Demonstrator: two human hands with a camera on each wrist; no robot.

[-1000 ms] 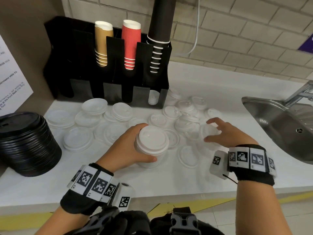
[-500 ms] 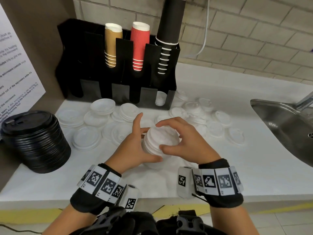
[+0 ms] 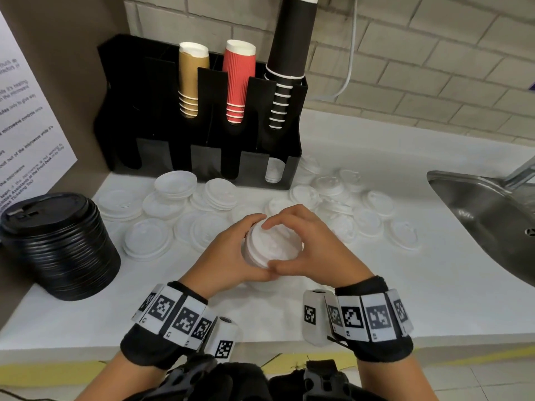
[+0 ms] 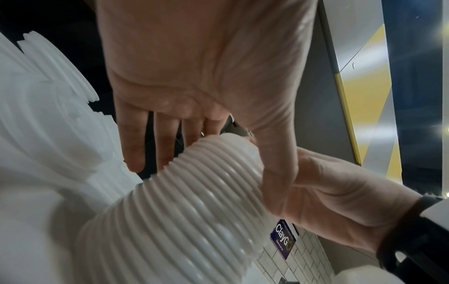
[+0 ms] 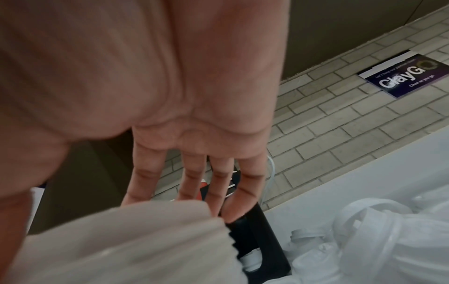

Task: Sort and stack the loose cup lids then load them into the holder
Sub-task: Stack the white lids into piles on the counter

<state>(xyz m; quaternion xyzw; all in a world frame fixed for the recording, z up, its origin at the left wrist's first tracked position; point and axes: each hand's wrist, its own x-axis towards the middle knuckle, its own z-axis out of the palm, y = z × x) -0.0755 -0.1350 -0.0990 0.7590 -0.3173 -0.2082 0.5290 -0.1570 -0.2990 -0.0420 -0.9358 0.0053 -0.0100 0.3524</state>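
Observation:
A tall stack of white cup lids [image 3: 272, 250] stands on the white counter [image 3: 434, 285] in front of me. My left hand [image 3: 231, 253] wraps its left side and my right hand [image 3: 307, 250] wraps its right side, thumbs meeting at the front. The left wrist view shows the ribbed stack [image 4: 194, 201] under my left thumb. In the right wrist view the stack [image 5: 126, 244] is blurred below my right fingers [image 5: 189, 184]. Several loose white lids [image 3: 373, 221] lie scattered behind. The black holder [image 3: 202, 157] stands at the back with gold, red and black cups.
A high pile of black lids [image 3: 58, 244] sits at the left. Small stacks of wider white lids [image 3: 173, 186] lie before the holder. A steel sink [image 3: 492, 215] opens at the right. The brick wall [image 3: 434, 62] runs behind.
My right hand came in from the loose lids on the right and closed around the stack beside my left hand. The camera has moved nearer.

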